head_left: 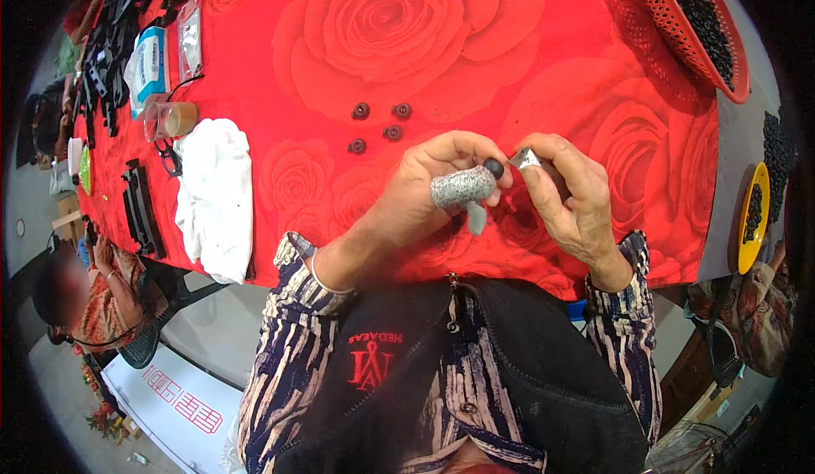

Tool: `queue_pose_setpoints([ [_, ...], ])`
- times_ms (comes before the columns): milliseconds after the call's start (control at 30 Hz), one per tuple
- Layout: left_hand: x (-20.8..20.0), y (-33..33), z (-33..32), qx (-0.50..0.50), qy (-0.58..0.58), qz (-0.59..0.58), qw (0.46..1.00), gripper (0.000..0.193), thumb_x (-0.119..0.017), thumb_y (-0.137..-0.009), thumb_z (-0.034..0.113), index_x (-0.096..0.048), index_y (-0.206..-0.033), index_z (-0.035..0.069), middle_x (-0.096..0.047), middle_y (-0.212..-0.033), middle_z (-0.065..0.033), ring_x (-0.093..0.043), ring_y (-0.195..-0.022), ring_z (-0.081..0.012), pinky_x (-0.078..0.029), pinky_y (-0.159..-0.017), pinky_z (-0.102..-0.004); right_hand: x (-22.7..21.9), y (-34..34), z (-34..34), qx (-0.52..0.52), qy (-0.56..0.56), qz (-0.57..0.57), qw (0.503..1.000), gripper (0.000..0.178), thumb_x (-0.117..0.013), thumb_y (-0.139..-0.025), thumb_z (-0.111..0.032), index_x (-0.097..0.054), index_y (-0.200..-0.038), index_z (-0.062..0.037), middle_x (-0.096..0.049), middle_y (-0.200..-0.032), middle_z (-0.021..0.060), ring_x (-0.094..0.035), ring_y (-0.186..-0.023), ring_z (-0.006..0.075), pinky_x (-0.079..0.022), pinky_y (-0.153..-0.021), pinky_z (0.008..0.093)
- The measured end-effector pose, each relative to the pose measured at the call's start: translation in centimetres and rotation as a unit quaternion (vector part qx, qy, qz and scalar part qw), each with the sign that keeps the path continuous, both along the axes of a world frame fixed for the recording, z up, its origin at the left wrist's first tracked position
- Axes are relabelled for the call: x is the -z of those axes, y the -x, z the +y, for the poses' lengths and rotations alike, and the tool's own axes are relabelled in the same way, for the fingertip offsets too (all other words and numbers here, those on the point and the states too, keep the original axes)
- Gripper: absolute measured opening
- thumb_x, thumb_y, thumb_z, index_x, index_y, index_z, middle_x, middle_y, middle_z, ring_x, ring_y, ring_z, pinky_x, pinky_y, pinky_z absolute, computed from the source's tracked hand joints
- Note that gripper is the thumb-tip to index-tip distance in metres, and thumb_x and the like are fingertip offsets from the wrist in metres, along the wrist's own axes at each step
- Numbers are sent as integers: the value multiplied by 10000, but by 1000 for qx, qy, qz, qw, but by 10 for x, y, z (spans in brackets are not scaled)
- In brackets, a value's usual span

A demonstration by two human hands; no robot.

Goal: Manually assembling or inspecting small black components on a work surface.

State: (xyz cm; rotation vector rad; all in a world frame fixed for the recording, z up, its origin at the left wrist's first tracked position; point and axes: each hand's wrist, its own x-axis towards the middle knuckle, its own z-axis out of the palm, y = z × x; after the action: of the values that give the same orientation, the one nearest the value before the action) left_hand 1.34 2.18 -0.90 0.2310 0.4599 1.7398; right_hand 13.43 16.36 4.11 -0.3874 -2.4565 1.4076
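Note:
Between the thumb and fingertips of my left hand (409,187) is a small round black part (493,167). A grey speckled finger sleeve (461,187) with a loose pale tail covers one finger of that hand. My right hand (576,198) pinches a small shiny metal blade (528,159), just to the right of the black part, its tip pointing toward the left hand. Whether blade and part touch, I cannot tell. Beyond my left hand, several small black knobbed parts (392,132) lie in a loose group on the red rose-patterned cloth (475,66).
A red basket (679,36) of black parts stands far right, a yellow dish (755,249) below it. At left are a white cloth (216,202), a cup (180,120), a tissue pack (150,62) and black strips (143,211). People sit at both sides.

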Motion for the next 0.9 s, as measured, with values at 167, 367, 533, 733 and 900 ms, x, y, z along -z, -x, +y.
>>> queue_pose_setpoints([
  [167, -1, 0, -2, 0, 12, 10, 1000, 230, -579, -849, 64, -536, -1061, -15, -595, -945, -98, -610, -785, -133, -522, -553, -230, 4, 1, 0, -8, -14, 25, 1000, 155, -572, -821, -34, -548, -964, 20, -564, -769, 105, -551, -586, 156, -422, -508, 260],
  [367, -7, 1, -2, 1, 30, 32, 999, 228, -602, -827, 32, -550, -1042, -22, -575, -925, -69, -594, -783, -121, -515, -545, -224, 3, 2, 0, -10, -30, 27, 999, 151, -573, -816, -28, -551, -958, 20, -556, -756, 103, -543, -576, 155, -416, -503, 261],
  [533, -7, 1, -2, -5, 27, 48, 998, 226, -603, -826, 25, -552, -1040, -25, -569, -918, -64, -583, -780, -115, -515, -543, -223, 2, 2, -1, -7, -25, 20, 999, 150, -573, -811, -21, -551, -954, 21, -547, -745, 99, -541, -572, 151, -413, -498, 261],
  [733, -8, 2, -2, 0, 41, 54, 998, 224, -596, -830, 20, -549, -1044, -25, -571, -902, -66, -579, -754, -110, -515, -544, -219, 2, 1, -1, -15, -38, 34, 999, 160, -571, -810, -17, -546, -963, 22, -545, -747, 98, -545, -573, 145, -417, -488, 264],
  [900, -10, 3, -2, 12, 71, 79, 994, 231, -599, -830, 27, -544, -1048, -26, -575, -892, -66, -582, -757, -106, -509, -538, -217, 0, 2, -1, -23, -62, 21, 998, 171, -577, -793, -5, -542, -958, 23, -542, -747, 112, -552, -570, 181, -425, -490, 277],
])
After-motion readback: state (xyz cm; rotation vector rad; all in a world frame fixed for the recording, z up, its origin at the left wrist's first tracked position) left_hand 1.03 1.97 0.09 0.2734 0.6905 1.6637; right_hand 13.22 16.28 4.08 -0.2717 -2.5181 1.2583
